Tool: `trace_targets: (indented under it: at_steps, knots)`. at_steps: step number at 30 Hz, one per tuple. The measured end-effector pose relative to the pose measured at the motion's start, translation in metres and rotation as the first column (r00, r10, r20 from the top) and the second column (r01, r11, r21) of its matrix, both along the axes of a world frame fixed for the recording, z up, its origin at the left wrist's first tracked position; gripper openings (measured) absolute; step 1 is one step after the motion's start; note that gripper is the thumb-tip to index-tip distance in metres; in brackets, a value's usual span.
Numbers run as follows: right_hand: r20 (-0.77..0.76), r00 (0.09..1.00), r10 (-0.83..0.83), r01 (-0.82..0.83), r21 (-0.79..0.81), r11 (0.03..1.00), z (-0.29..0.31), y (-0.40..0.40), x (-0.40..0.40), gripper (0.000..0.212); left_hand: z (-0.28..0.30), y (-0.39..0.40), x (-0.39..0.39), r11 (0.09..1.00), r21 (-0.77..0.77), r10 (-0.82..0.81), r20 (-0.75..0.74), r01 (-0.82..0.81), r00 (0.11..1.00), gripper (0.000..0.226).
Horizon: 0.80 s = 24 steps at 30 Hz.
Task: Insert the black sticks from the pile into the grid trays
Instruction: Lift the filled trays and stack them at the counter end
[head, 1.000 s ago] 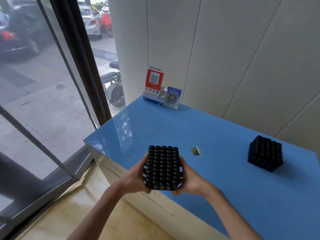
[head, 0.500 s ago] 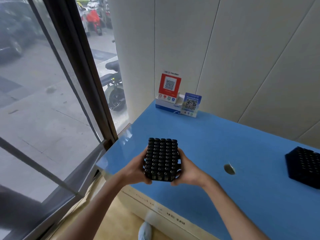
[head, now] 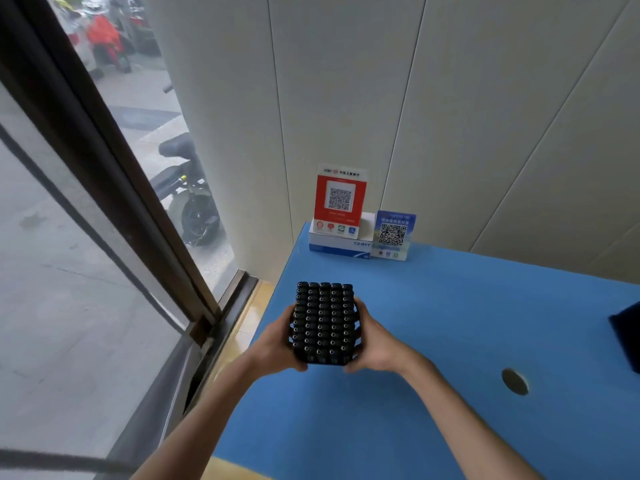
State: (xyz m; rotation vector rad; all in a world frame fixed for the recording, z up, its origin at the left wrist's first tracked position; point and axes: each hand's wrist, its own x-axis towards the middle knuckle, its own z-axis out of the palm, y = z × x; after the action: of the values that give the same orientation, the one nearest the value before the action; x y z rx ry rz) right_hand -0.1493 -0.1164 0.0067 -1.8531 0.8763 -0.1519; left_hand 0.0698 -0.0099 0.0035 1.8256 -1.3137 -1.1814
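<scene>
— Pale wall panels (head: 485,116) and a street-side window (head: 69,237) frame a blue worktop (head: 433,341) that runs into the corner. What sits at its far edge?

— Two QR-code stands, a red one (head: 340,199) and a blue one (head: 393,235), by a white box (head: 337,245) against the wall, likely kept back to leave working room. At the right edge a dark block (head: 627,332) is cut off by the frame; another tray, perhaps, but too little shows to tell.

— And the tray in hand?

— A grid tray (head: 323,323), packed with black sticks (head: 320,311), is held above the worktop's left edge near the window corner, seemingly clear of the surface. The left hand (head: 277,344) wraps its left side and the right hand (head: 375,344) its right, fingers curled round the walls, most likely so it stays level and nothing slides out.

— How far along?

— This tray looks full, its openings all topped by stick ends. No loose pile is in view
</scene>
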Motion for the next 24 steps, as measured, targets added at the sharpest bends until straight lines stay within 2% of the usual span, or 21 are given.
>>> trace_targets:
  at_steps: [7,12,16,22,24]
  knots:
    - [-0.066,0.996,-0.063,0.064,0.015,0.998,-0.023,-0.044,0.052,0.135,-0.012,-0.062,0.053,0.996,0.014,-0.092,0.026,0.092,0.995,0.114]
    - [-0.142,0.980,-0.137,0.136,-0.020,0.991,-0.031,-0.078,0.081,0.132,-0.028,-0.103,0.087,0.993,0.054,-0.104,0.076,0.100,0.992,0.088]
    - [-0.206,0.960,-0.189,0.181,-0.056,0.982,-0.037,-0.096,0.093,0.131,-0.043,-0.128,0.101,0.995,0.046,-0.095,0.053,0.093,0.994,0.086]
    - [-0.261,0.936,-0.238,0.218,-0.104,0.970,-0.055,-0.113,0.099,0.134,-0.062,-0.146,0.099,0.996,-0.065,-0.058,0.006,0.058,0.998,0.075]
    - [-0.279,0.929,-0.244,0.219,-0.120,0.968,-0.061,-0.117,0.100,0.135,-0.071,-0.146,0.096,0.997,-0.080,-0.012,0.024,0.014,1.000,0.085]
